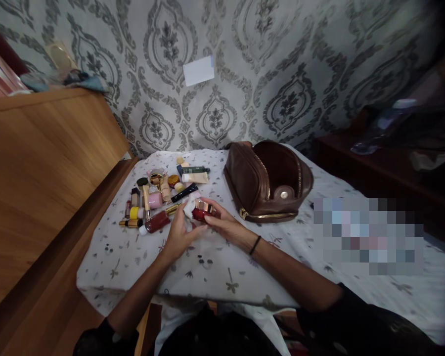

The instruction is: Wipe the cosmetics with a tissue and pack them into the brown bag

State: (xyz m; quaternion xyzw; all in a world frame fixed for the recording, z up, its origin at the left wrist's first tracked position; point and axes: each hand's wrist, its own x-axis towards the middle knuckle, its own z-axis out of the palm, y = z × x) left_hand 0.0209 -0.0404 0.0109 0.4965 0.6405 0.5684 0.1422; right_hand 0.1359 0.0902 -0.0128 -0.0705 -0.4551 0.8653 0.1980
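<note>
Above the front part of the cloth, my two hands meet. My right hand (pixel 225 221) is closed round a small dark red bottle (pixel 199 213) with a shiny rose-gold part. My left hand (pixel 181 232) holds a crumpled white tissue (pixel 189 207) against the bottle's left side; some of its fingers are hidden behind the tissue. To the left lie several cosmetics, among them a red liquid bottle (pixel 157 222), a pink jar (pixel 155 200), a black tube (pixel 184 193) and a white tube (pixel 195 177). Right of my hands stands a brown bag (pixel 244 173), unzipped at its top.
A patterned white cloth (pixel 215 269) covers the table. On the left is a wooden cabinet (pixel 52 148); the papered wall (pixel 222 113) rises behind. A clear plastic bottle (pixel 380 126) lies tilted at the right, beyond a blurred-out patch.
</note>
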